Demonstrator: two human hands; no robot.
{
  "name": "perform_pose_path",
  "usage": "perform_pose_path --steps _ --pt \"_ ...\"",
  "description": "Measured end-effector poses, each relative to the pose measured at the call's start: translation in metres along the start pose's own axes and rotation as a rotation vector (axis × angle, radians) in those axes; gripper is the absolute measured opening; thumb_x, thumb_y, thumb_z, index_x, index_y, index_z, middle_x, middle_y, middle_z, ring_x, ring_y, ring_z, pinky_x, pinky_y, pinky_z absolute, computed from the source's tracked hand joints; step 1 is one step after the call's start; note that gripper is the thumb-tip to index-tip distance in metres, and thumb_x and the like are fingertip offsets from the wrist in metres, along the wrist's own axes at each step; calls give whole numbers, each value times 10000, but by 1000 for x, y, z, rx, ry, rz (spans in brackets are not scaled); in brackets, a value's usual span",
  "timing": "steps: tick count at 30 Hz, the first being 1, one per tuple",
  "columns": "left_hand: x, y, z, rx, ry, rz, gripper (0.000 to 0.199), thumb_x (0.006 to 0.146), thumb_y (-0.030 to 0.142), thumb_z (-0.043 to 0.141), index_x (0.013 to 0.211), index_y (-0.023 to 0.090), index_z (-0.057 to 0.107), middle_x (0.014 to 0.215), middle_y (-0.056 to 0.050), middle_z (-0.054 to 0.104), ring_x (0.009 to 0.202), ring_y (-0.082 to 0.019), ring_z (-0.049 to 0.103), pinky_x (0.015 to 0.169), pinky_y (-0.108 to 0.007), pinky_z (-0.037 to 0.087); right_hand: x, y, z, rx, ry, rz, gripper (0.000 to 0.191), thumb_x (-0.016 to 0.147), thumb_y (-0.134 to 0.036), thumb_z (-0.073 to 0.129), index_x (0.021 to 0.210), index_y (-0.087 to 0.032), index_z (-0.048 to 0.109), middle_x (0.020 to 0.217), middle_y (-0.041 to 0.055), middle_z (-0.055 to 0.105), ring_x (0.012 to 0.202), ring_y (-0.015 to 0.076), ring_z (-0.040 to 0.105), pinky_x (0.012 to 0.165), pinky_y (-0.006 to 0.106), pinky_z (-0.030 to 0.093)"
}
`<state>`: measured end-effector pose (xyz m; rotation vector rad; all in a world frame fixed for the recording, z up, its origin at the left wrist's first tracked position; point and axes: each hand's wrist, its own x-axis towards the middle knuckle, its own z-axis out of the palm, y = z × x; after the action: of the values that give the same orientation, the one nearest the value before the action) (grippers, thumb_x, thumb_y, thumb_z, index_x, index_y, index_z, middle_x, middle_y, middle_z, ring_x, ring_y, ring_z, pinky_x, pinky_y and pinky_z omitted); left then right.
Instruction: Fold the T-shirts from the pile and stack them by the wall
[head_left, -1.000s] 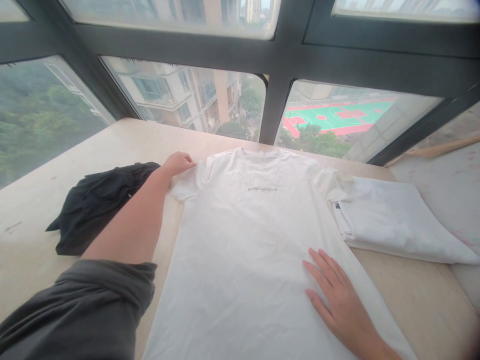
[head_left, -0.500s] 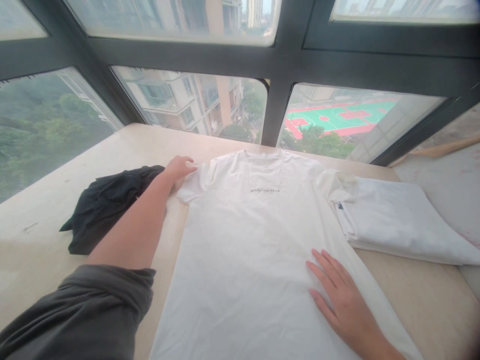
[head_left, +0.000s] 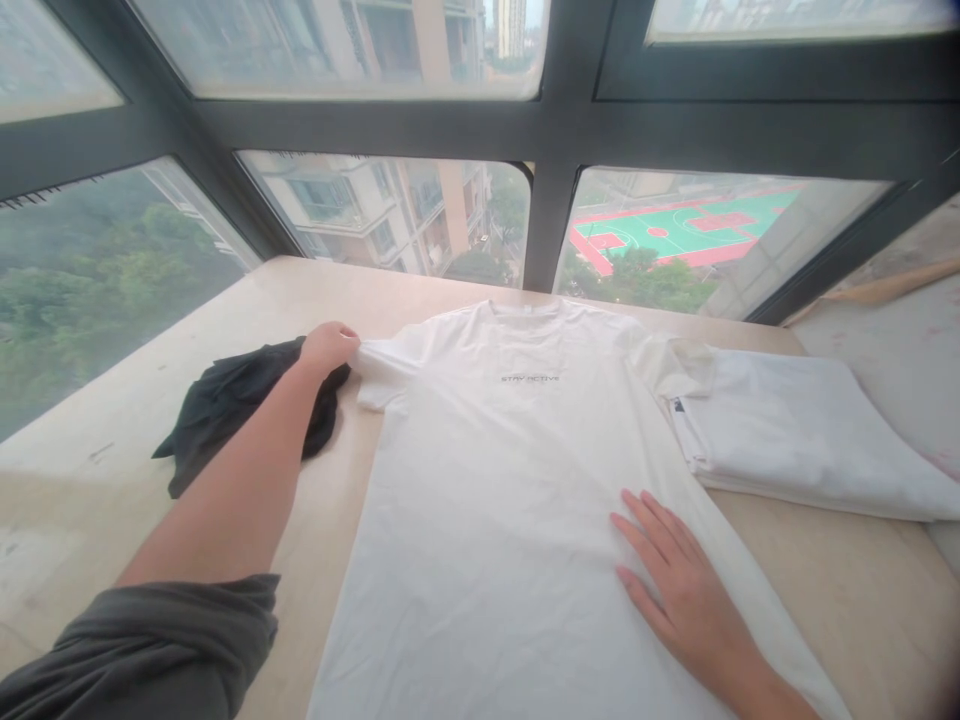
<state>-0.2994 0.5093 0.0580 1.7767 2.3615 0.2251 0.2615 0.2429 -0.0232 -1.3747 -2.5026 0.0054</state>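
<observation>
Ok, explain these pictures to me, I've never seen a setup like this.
There is no robot here, just a person working with bare hands. Every picture comes from one camera on the person's head, looking forward and down. A white T-shirt lies spread on a pale ledge by the windows. The left hand grips the end of one sleeve; the right hand rests open on the shirt, holding nothing. Dark clothing lies at the left, folded white cloth at the right.

A dark grey sleeve (head_left: 150, 650), bunched in folds; bare hands.
</observation>
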Motion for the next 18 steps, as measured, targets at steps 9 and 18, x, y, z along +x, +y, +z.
perform_pose_path --steps 9,18 --pt "-9 19 -8 79 -166 -81 321 927 422 617 1045 127 654 1014 -46 676 907 -186 657 818 -375 562 1 -1 -2 11 0 6 519 957 -388 524 1444 -215 475 1598 72 341 1486 302 287 1175 505 334" --pt "-65 100 -25 93 123 128 362 877 449 569 1124 208 677 1079 -83 716 1020 -274 639 850 -358 468 1 -1 -1 26 6 15 519 960 -404 518 1445 -222 482 1584 71 368 1480 302 304 1173 511 337"
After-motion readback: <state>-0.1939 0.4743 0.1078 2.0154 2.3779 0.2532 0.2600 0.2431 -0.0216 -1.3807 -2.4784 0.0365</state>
